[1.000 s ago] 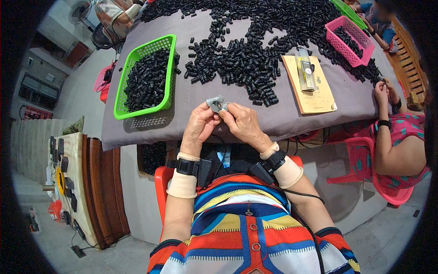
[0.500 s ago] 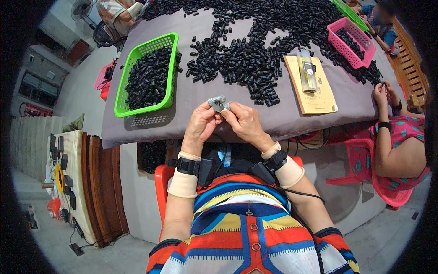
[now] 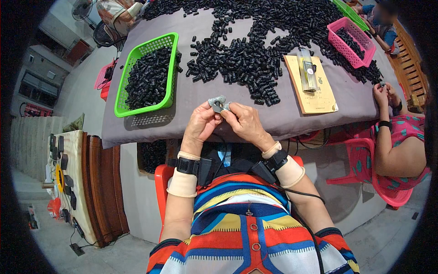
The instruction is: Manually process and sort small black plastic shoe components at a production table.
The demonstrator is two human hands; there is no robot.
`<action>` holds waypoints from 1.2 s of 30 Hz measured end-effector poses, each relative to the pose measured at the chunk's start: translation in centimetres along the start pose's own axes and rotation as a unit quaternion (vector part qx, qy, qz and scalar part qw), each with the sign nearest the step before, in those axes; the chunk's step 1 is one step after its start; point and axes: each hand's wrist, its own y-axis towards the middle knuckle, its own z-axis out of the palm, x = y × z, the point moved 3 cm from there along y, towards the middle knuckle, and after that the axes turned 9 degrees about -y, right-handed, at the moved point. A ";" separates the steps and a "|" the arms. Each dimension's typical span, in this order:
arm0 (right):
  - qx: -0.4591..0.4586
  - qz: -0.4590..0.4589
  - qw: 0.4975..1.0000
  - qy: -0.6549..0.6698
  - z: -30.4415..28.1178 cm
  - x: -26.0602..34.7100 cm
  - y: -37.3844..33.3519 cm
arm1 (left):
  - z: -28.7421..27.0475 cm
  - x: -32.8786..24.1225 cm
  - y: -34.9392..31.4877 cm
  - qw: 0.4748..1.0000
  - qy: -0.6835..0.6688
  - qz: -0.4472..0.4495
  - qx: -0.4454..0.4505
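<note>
Both my hands meet just over the table's near edge, fingertips close together. My left hand [image 3: 200, 124] is closed in a pinch around a small grey piece [image 3: 217, 108], its exact kind too small to tell. Silvery-grey wrapping appears to cover the fingertips. My right hand [image 3: 247, 124] is also closed, thumb and forefinger pressed at the right side of the same spot; what they grip is hidden. Beyond my fingers lies a heap of short black ribbed cylinders [image 3: 232, 64]. To the left, a green basket [image 3: 119, 98] holds many more of them.
A yellow-brown pad [image 3: 319, 102] with a clear plastic packet [image 3: 306, 73] lies to the right. Farther right stands a pink basket [image 3: 335, 43] of black parts. Another person's hands [image 3: 385, 93] work at the table's right edge. Cables run from bands on my wrists.
My hands stay in nearly the same place, with only a slight shift of the fingers around the small grey piece. The other person's hands at right have moved a little.
</note>
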 end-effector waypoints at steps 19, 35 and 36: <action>-0.036 0.086 0.994 0.057 0.0 -0.8 -0.1 | 1.3 -0.4 -0.5 0.999 0.011 0.018 -0.027; -0.041 0.090 0.991 0.092 -0.6 -0.7 0.2 | 3.9 -10.7 1.7 0.775 0.525 0.315 -0.156; -0.042 0.089 0.991 0.090 -0.6 -0.8 0.2 | 3.3 -9.3 2.9 0.777 0.536 0.292 -0.153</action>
